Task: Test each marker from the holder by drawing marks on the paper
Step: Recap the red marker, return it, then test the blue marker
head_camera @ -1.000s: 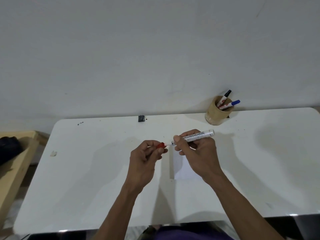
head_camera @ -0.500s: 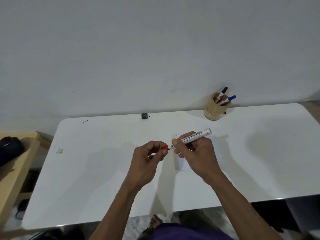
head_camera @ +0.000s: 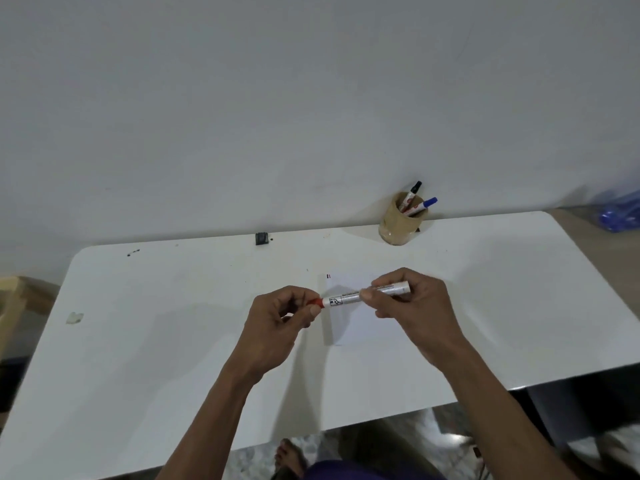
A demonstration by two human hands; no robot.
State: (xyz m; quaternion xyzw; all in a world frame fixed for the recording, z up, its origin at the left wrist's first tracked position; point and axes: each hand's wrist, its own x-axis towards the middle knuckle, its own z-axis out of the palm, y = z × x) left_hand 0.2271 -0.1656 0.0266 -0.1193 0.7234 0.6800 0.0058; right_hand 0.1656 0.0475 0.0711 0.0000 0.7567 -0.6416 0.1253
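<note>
A white marker [head_camera: 349,298] with a red cap [head_camera: 316,302] lies level between my two hands above the table. My right hand [head_camera: 412,306] grips its barrel. My left hand [head_camera: 277,317] pinches the red cap, which sits on the marker's end. Below them a small white paper [head_camera: 360,323] lies on the white table [head_camera: 173,341], with short marks at its far left corner [head_camera: 328,276]. A tan round holder [head_camera: 400,223] stands at the table's back edge, with a black-capped marker [head_camera: 412,190] and a blue-capped marker [head_camera: 424,204] in it.
A small black object [head_camera: 262,238] sits at the back edge by the wall. A scrap of tape [head_camera: 74,317] sticks near the left edge. A wooden frame [head_camera: 14,306] stands left of the table. Blue plastic [head_camera: 620,216] lies on the floor at far right.
The red cap, held apart from the tip a second ago, is now on the marker's end. The head camera has shifted, showing more of the paper.
</note>
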